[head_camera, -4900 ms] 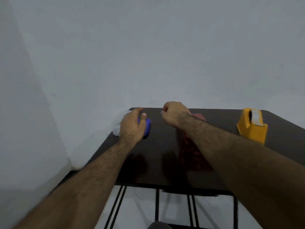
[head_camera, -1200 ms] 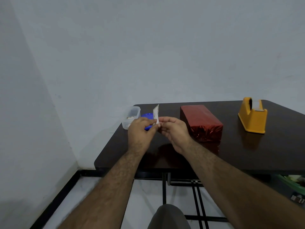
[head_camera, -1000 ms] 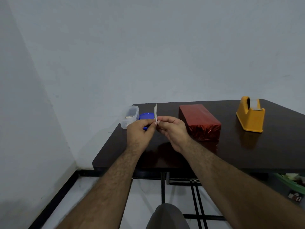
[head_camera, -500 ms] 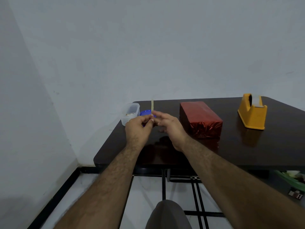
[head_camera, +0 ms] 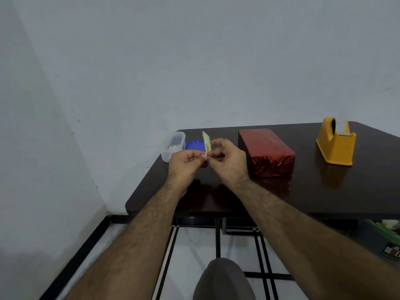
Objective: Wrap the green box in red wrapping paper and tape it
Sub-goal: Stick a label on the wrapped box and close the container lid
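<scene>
Half a second ago your right hand (head_camera: 227, 161) had its fingers spread loosely away from the small pale-yellow paper strip (head_camera: 207, 142); now you have brought them back in, so both hands meet at the strip's lower end and it stands upright between them, its face turned more toward you than before. Your left hand (head_camera: 187, 162) pinches the bottom of the strip between thumb and forefinger, and your right hand curls in against the same spot, seemingly pinching or picking at the edge, though the exact contact is too small to tell. That reads as you working a backing or a corner apart, probably a label or sticker for the parcel. The box itself, fully covered in shiny red foil wrapping paper (head_camera: 267, 151), sits on the dark glossy table (head_camera: 324, 191) just right of your right hand, untouched, with no green showing, so the wrapping looks essentially done. Compared with the frame nearly five seconds back, your hands have lifted off the table and come nearer to you. The yellow plastic tape dispenser (head_camera: 335, 142) stands well apart at the right. The clear plastic tub (head_camera: 173, 146) and its blue lid (head_camera: 194, 145) lie just behind your left hand.
</scene>
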A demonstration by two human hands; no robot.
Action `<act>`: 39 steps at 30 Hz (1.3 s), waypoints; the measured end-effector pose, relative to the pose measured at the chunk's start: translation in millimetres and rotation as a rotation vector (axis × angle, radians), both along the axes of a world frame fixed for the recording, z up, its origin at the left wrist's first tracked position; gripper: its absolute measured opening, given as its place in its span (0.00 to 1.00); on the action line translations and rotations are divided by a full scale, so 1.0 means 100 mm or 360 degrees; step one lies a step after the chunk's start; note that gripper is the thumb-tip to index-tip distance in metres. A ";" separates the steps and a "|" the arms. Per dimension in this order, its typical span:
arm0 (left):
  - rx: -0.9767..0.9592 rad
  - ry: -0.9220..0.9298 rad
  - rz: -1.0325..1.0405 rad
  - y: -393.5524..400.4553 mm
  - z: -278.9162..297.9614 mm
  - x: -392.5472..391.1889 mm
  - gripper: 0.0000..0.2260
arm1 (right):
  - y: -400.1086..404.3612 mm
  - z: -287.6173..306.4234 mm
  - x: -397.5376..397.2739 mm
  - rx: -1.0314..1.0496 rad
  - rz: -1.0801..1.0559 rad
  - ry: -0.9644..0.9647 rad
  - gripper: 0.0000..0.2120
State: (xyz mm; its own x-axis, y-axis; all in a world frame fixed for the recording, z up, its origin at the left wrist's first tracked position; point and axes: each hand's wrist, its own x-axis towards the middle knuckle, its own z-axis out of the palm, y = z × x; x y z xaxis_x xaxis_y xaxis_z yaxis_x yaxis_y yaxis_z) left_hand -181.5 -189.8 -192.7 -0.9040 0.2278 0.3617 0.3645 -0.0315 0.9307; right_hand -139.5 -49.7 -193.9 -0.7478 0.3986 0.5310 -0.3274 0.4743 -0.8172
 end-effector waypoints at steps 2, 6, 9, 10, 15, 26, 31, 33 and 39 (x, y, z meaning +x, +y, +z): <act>0.0033 -0.0015 0.0005 -0.01 -0.01 -0.01 0.03 | -0.01 -0.01 0.00 0.0006 -0.0004 0.0002 0.20; -0.0040 0.0048 0.0065 0.00 -0.02 -0.03 0.04 | -0.01 0.02 0.02 -0.0086 -0.0002 -0.0027 0.17; -0.0094 0.0083 0.0097 0.01 -0.02 -0.04 0.05 | 0.00 0.05 0.03 -0.0292 0.0076 -0.0108 0.17; -0.0118 0.0097 0.0096 0.01 -0.03 -0.05 0.06 | 0.00 0.07 0.05 -0.0393 0.0114 -0.0129 0.17; -0.0298 0.0180 0.0082 0.03 -0.06 -0.10 0.12 | -0.01 0.17 0.13 -0.0777 0.0284 -0.0298 0.17; -0.0335 0.0125 0.0083 0.04 -0.07 -0.09 0.11 | -0.02 0.15 0.13 -0.0772 0.0358 -0.0346 0.17; -0.0276 0.0095 0.0094 0.04 -0.05 -0.07 0.08 | 0.02 0.16 0.13 -0.0834 0.0397 -0.0353 0.18; -0.0219 0.0087 0.0086 0.04 -0.03 -0.05 0.07 | 0.03 0.17 0.13 -0.0854 0.0418 -0.0355 0.19; -0.0235 0.0076 0.0057 0.05 -0.05 -0.07 0.09 | 0.03 0.15 0.10 -0.0872 0.0395 -0.0331 0.19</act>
State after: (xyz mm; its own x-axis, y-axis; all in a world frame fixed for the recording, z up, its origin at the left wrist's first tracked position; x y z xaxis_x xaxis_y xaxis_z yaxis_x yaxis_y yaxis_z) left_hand -188.1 -185.1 -197.4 -0.8951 0.2498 0.3692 0.4066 0.1180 0.9059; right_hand -130.0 -46.6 -179.3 -0.9183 0.3729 0.1329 -0.1824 -0.1005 -0.9781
